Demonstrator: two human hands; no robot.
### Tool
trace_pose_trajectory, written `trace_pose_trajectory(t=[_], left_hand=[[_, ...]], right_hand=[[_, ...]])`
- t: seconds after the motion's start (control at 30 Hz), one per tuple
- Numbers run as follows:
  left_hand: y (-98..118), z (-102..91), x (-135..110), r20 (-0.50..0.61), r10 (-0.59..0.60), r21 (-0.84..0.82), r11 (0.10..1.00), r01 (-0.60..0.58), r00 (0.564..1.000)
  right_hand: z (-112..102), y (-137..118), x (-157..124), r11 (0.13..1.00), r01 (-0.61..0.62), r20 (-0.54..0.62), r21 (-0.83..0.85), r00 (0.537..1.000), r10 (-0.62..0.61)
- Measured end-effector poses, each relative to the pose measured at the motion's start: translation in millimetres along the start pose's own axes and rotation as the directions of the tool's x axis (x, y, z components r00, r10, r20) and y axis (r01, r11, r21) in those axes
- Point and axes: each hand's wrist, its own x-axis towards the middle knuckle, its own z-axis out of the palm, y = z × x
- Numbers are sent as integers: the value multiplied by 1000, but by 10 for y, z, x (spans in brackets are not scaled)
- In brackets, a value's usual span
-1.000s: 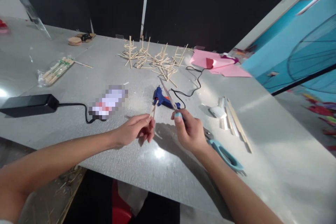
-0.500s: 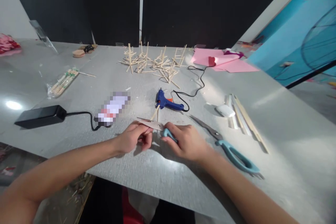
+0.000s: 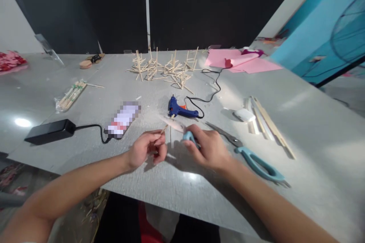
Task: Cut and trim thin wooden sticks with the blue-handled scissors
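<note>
My right hand [image 3: 209, 146] is wrapped round the light blue handle of a loose scissor half [image 3: 174, 123]. Its pale blade points left and is smeared by motion, just above the fingers of my left hand [image 3: 146, 148]. Between thumb and fingertips my left hand pinches a thin wooden stick [image 3: 163, 130]; most of it is hidden. A second scissor half [image 3: 258, 164], with a dark blade and a blue loop handle, lies on the table beside my right hand. Beyond both hands rests a blue hot glue gun [image 3: 182, 109] with its cord.
Frames of thin sticks [image 3: 154, 68] stand at the back, left of pink paper sheets [image 3: 256, 64]. A blurred-out phone [image 3: 122, 119] is cabled to a black power brick [image 3: 51, 131]. Bagged sticks [image 3: 71, 95] lie left; flat wooden strips [image 3: 273, 129] and a white object [image 3: 244, 115] lie right.
The scissor blade has lifted off my left fingers and shifted right and slightly up with my right hand. The stick end in my left fingers shows more plainly. The camera view has tilted a little.
</note>
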Motion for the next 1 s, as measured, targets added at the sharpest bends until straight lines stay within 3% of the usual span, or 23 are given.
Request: trace_pose_trajectory(t=[0.27, 0.5, 0.6, 0.73, 1.0], left_hand=[[112, 86, -77, 102, -165, 109, 982, 154, 981], [94, 75, -74, 82, -210, 276, 944, 180, 974], [62, 39, -53, 56, -189, 282, 945, 166, 980], [42, -22, -29, -44, -74, 315, 945, 84, 996], [78, -129, -10, -86, -15, 651, 757, 67, 996]], right_hand=[[70, -103, 5, 995, 95, 165, 22, 981, -98], [98, -67, -19, 991, 98, 248, -88, 966, -73], [66, -23, -5, 985, 117, 250, -130, 965, -82], [-26, 53, 30, 957, 171, 225, -234, 967, -118], [-43, 65, 38, 910, 249, 282, -332, 947, -156]])
